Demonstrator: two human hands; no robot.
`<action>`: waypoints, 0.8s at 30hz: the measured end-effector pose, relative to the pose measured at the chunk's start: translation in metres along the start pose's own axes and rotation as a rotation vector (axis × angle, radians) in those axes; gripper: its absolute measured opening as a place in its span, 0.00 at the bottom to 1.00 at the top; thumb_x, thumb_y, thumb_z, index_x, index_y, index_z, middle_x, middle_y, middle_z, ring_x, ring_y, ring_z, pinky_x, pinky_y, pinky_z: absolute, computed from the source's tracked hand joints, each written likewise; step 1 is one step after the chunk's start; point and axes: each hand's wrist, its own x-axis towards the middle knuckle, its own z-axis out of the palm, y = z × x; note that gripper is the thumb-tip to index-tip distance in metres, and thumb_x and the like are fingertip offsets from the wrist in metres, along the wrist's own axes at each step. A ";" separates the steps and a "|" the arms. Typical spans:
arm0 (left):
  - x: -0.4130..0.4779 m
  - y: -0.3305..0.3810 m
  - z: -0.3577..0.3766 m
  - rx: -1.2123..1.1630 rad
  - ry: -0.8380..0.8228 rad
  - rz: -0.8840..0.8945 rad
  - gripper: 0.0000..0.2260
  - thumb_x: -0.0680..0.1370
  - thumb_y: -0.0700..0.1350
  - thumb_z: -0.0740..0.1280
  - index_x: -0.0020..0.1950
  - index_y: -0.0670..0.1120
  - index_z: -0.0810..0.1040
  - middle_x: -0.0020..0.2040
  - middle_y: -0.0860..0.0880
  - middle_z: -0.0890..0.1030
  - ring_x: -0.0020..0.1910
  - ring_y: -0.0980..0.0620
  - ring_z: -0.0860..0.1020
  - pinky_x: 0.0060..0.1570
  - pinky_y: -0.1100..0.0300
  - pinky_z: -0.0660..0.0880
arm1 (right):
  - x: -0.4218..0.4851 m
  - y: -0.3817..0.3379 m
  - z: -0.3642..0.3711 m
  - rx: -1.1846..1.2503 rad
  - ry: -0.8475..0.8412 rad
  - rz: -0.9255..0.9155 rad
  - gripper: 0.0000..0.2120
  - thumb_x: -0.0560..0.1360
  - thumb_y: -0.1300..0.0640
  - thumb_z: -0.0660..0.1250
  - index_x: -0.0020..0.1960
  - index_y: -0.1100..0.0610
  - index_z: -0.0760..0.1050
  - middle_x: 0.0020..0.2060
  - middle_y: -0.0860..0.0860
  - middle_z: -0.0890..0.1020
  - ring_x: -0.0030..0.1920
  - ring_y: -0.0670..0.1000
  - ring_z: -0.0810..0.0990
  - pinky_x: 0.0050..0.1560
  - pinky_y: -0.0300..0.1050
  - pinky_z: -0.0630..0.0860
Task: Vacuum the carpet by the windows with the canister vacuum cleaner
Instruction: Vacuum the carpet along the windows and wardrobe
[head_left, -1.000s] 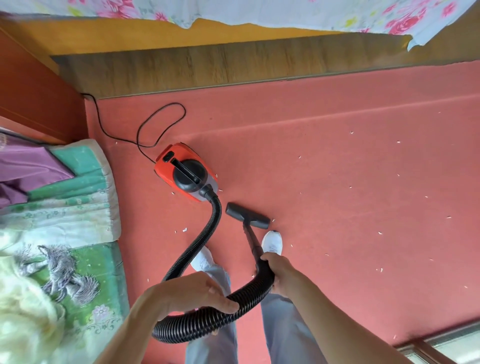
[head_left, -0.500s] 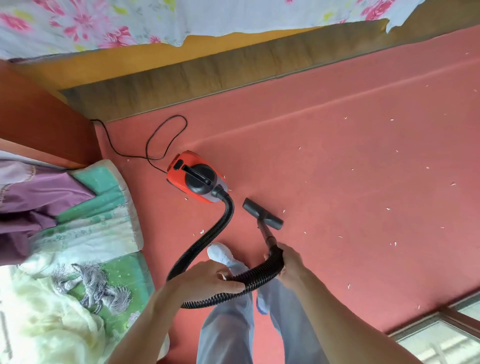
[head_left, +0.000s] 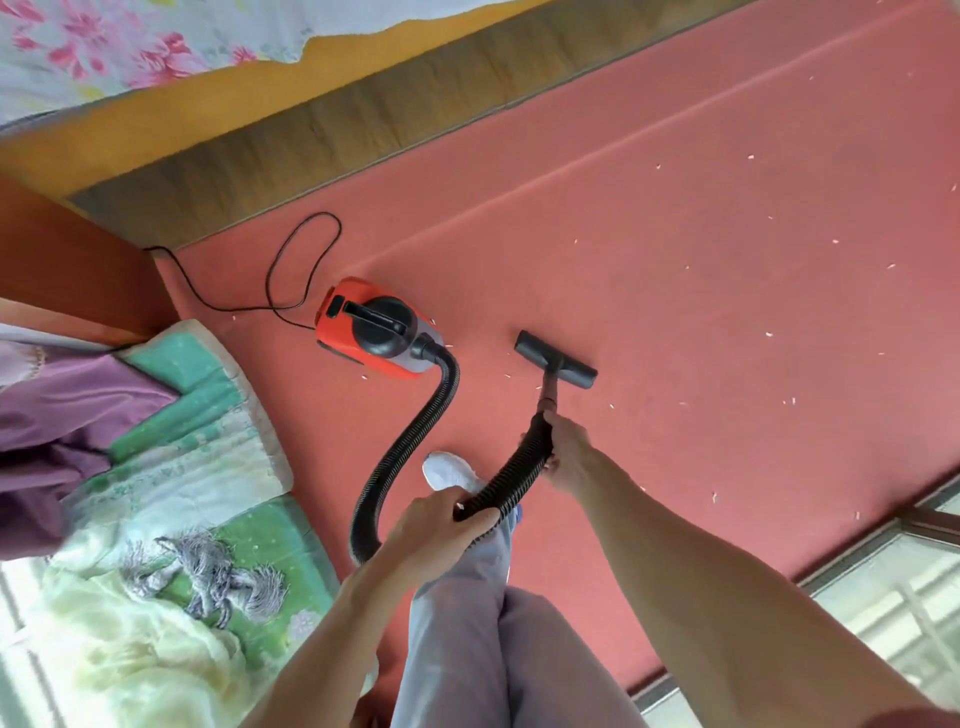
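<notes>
On the carpet (head_left: 701, 291): right hand (head_left: 566, 453) and left hand (head_left: 441, 532), fingers clamped round hose (head_left: 415, 431). Keep nozzle (head_left: 556, 359) flat, slow overlapping strokes over scraps (head_left: 769, 334).

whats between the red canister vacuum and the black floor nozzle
Head view: between the red canister vacuum and black floor nozzle, just red carpet with a few white scraps.

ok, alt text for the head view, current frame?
A person holds a black vacuum hose in both hands, right hand by the wand, left hand farther back, nozzle flat on a red carpet dotted with white scraps. The red canister sits ahead-left, cord trailing behind it; bedding left, window lower right.
</notes>
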 end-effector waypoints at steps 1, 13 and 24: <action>-0.006 -0.005 0.004 -0.008 -0.006 -0.007 0.17 0.75 0.60 0.65 0.41 0.47 0.76 0.32 0.52 0.77 0.33 0.51 0.74 0.36 0.56 0.69 | -0.005 0.008 -0.003 -0.011 -0.008 0.010 0.08 0.80 0.57 0.62 0.54 0.61 0.73 0.45 0.58 0.78 0.41 0.55 0.77 0.41 0.48 0.76; -0.071 -0.066 -0.014 0.094 -0.032 -0.042 0.11 0.73 0.59 0.69 0.40 0.51 0.77 0.32 0.54 0.77 0.33 0.54 0.75 0.35 0.61 0.70 | -0.057 0.113 -0.001 0.001 -0.082 0.161 0.05 0.78 0.58 0.61 0.49 0.61 0.72 0.33 0.55 0.74 0.32 0.51 0.72 0.34 0.42 0.71; -0.030 -0.095 -0.010 0.104 -0.139 0.010 0.17 0.76 0.58 0.66 0.35 0.49 0.70 0.26 0.54 0.69 0.29 0.53 0.70 0.35 0.57 0.65 | -0.019 0.110 0.025 0.063 0.018 0.126 0.06 0.81 0.57 0.59 0.50 0.59 0.73 0.36 0.55 0.76 0.32 0.51 0.75 0.29 0.41 0.73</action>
